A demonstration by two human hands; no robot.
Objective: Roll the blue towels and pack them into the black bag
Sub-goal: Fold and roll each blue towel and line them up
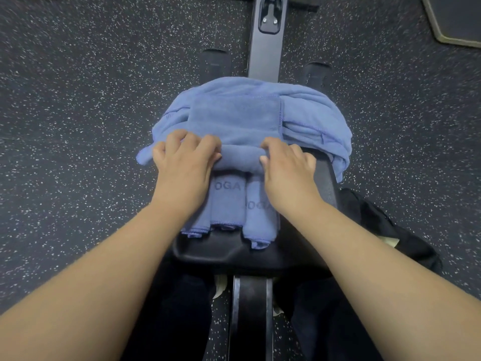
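Both hands sit on the near end of a blue towel (234, 118) that is spread over a heap of more blue cloth on the padded black seat (208, 254), which serves as the table here. The near end is already turned into a short roll (240, 158) whose long axis runs left to right, straight across between the two hands, and the flat, unrolled part stretches away to the far side. So the roll has to travel away from the person, and neither hand is nearer: each takes one end.

The left hand (186, 158) has its fingers curled over the left end of the roll. The right hand (286, 162) hooks its fingers over the right end, thumb tucked on the near side. Both grips are closed on the cloth, wrists low, forearms reaching forward almost in parallel.

Just near of the roll lie finished rolled towels (229, 207), side by side with their long axes pointing near to far; there seem to be two or three, though the hands hide part of them. The black bag (390, 230) lies on the speckled floor (78, 100) at the near right, beside the seat; its opening cannot be made out.
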